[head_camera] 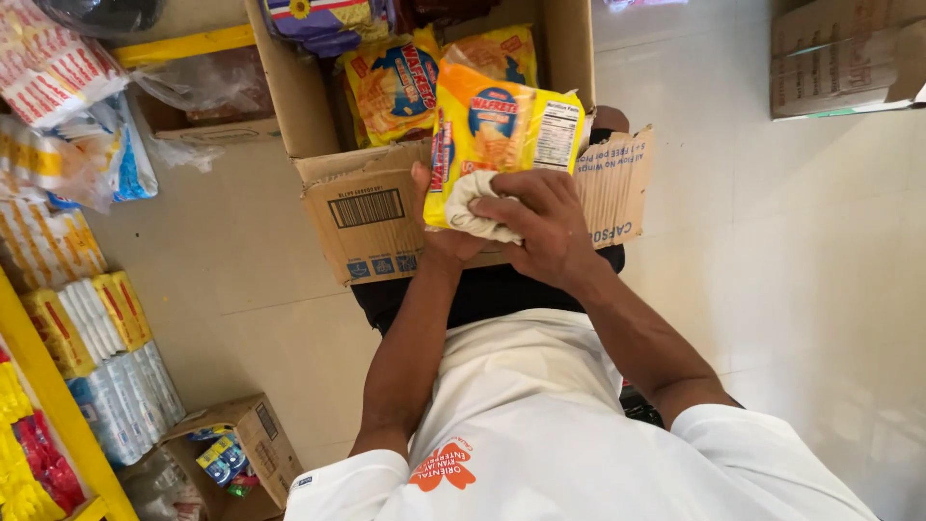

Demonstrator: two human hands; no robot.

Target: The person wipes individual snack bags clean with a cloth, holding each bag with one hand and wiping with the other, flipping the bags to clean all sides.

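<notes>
Yellow snack packet (502, 145) stands upright over the near flap of an open cardboard box (371, 207), held from below by the left hand (439, 241), whose thumb shows at the packet's left edge with the fingers hidden behind. The right hand (540, 227) presses a crumpled pale cloth (477, 207) against the packet's lower front, fingers curled over the cloth. The packet carries a blue oval with red lettering and, on its right side, a white panel of small print. Inside the box, just beyond, lie more yellow packets (395, 87) of the same kind. Far left, clear bags (193, 82) and red-and-white wrappers (43, 68) are piled; near left, a yellow shelf (48, 405) holds stacked packs, with a small carton (241, 449) on the floor beside it. Another flat carton (844, 58) sits far right on the pale tiles.
</notes>
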